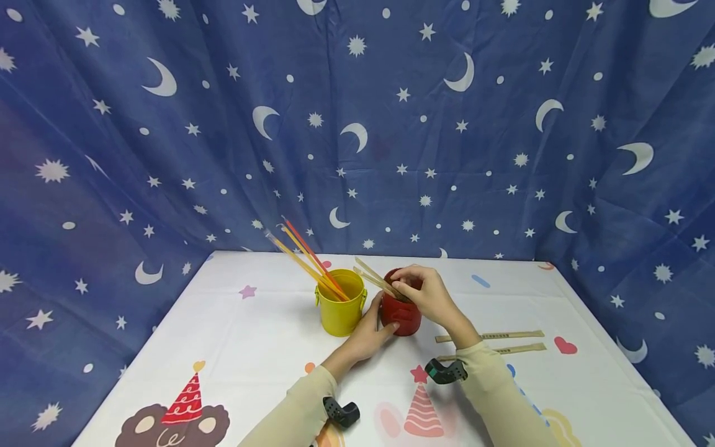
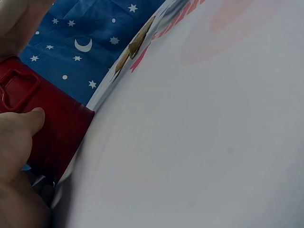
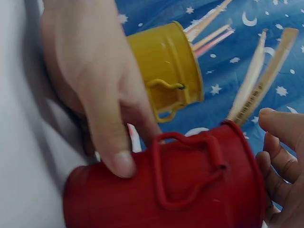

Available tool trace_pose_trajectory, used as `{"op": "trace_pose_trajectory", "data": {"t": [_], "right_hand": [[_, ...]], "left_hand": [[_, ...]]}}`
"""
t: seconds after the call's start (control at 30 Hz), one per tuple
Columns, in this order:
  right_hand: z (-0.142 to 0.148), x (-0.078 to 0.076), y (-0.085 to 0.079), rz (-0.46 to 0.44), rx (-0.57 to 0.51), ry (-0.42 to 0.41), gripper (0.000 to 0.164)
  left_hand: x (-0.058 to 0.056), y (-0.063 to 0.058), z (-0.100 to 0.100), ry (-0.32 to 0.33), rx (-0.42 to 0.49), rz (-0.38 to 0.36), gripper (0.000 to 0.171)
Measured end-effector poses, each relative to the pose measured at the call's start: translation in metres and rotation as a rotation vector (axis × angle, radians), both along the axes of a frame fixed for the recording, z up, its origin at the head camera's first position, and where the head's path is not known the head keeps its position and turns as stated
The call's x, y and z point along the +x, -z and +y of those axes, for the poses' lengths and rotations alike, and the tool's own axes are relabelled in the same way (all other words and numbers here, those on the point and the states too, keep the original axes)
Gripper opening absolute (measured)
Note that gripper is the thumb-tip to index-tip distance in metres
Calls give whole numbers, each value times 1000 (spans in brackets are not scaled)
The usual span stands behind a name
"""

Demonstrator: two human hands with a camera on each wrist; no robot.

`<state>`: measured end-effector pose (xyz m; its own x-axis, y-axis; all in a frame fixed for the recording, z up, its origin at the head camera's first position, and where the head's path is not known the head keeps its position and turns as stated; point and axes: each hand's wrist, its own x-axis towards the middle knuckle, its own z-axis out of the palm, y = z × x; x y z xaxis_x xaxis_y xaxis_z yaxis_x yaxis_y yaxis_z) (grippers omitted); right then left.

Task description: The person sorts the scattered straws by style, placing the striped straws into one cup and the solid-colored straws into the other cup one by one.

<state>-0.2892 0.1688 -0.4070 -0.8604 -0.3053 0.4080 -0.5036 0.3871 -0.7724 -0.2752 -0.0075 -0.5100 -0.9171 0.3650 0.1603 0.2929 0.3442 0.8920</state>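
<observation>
My left hand [image 1: 365, 335] grips the red metal pail [image 1: 403, 318] low on its side, thumb across the front, as the left wrist view also shows. Two narrow paper-wrapped sticks [image 3: 266, 76], one with dark print, lean out of the pail toward the left. At the pail's rim is my right hand [image 1: 431, 297], its fingers loosely bent. In the right wrist view its thumb [image 3: 280, 121] stands apart from the sticks, and nothing shows between thumb and fingers. Just left of the red pail stands a yellow pail [image 1: 341, 318] holding several thin orange and red sticks [image 1: 304, 242] in clear wrappers.
Two more paper-wrapped sticks [image 1: 514, 335] lie on the white printed tablecloth [image 1: 268, 347], partly behind my right forearm. A blue curtain [image 1: 357, 124] with moons and stars hangs at the table's back and sides.
</observation>
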Motion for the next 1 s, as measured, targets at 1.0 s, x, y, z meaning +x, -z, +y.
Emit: {"op": "trace_pose_trajectory", "data": {"t": [1.0], "right_hand": [[131, 10, 16, -166, 146, 34, 23]], "left_hand": [[2, 1, 2, -16, 26, -60, 81]]}}
